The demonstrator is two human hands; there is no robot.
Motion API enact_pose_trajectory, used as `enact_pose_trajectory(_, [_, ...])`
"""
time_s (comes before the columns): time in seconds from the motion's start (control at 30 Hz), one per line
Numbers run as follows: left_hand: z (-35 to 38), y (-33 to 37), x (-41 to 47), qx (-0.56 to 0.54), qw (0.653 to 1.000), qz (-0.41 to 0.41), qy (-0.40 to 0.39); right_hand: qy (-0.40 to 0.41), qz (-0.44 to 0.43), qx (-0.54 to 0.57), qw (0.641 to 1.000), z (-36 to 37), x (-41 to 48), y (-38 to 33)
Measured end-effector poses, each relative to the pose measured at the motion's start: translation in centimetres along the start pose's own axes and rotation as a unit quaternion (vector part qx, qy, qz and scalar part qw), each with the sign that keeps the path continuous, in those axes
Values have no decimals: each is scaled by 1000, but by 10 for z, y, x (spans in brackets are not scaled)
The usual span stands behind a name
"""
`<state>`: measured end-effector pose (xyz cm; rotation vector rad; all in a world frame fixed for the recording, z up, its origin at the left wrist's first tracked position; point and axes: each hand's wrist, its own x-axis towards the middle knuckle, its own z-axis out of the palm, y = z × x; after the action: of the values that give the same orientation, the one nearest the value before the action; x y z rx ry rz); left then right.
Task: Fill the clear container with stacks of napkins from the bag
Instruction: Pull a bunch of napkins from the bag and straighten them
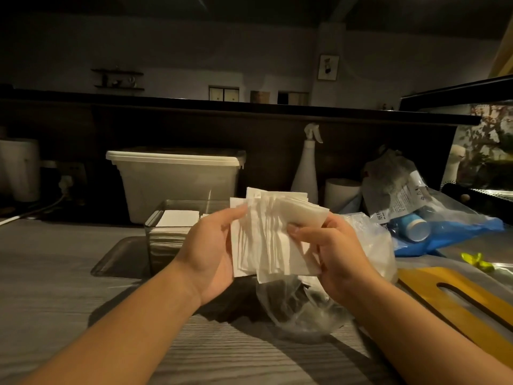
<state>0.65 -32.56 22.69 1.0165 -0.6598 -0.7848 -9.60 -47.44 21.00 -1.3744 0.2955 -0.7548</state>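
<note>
**Both hands hold a fanned stack of napkins above the bag**

A grey wood-grain worktop [69, 287] fills the lower part of the view, dimly lit. At its back, against a dark wall, stands a large translucent white plastic storage box with a lid [177, 184]. On the right, a yellow wooden board with a long slot [416, 279] lies flat at the edge of the view, and beyond it sits a crumpled blue plastic bag [444, 240] among other wrappers.

A crumpled clear plastic bag [299, 307] lies on the worktop near the middle, directly under the hands. Just in front of the storage box and left of the bag stands the clear rectangular container [151, 226], upright, with flat white folded napkins [179, 218] already stacked inside it, nearly up to its rim.

A loose stack of white paper napkins [272, 234] is held in the air above the clear bag, to the right of the container and apart from it. The sheets are fanned out, their edges uneven.

The left hand [211, 251] grips the stack's left edge, thumb on the near face and fingers hidden behind. The right hand [338, 251] pinches the right side, curled fingertips pressing the near face.

A tall white spray bottle [306, 168] stands against the wall, right of the storage box.
</note>
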Motion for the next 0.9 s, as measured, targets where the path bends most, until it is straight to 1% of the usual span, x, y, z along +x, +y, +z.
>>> enact_pose_trajectory(0.07, [1,-1,0,15,1000,4,-18,10,-5,-16,1000,2,-1,2])
enact_pose_trajectory(0.13, [-2,-6,3,60,998,31,-12,6,-6,-16,1000,5,-2,3])
enact_pose_trajectory(0.2, [-2,-9,4,93,994,50,6,-1,4,7,1000,7,-4,4])
enact_pose_trajectory(0.3, [0,-11,5,88,993,62,53,10,33,45,998,11,-7,5])
enact_pose_trajectory(0.37, [0,-10,5,86,993,59,61,9,55,54,997,14,-8,5])
enact_pose_trajectory(0.47, [0,-7,2,93,994,45,33,-22,85,28,996,19,-13,6])
enact_pose_trajectory(0.53, [4,-7,-2,104,994,32,-3,-35,84,20,996,23,-18,7])
enact_pose_trajectory(0.63, [9,-12,-5,152,987,49,-29,-56,70,16,996,30,-25,9])
enact_pose_trajectory(0.73, [8,-14,-4,160,984,61,-41,-88,73,32,993,32,-27,8])
enact_pose_trajectory(0.8, [7,-16,-3,194,979,61,-26,-105,82,50,990,31,-27,7])
enact_pose_trajectory(0.9, [4,-18,-1,278,958,75,20,-102,78,65,990,30,-26,8])
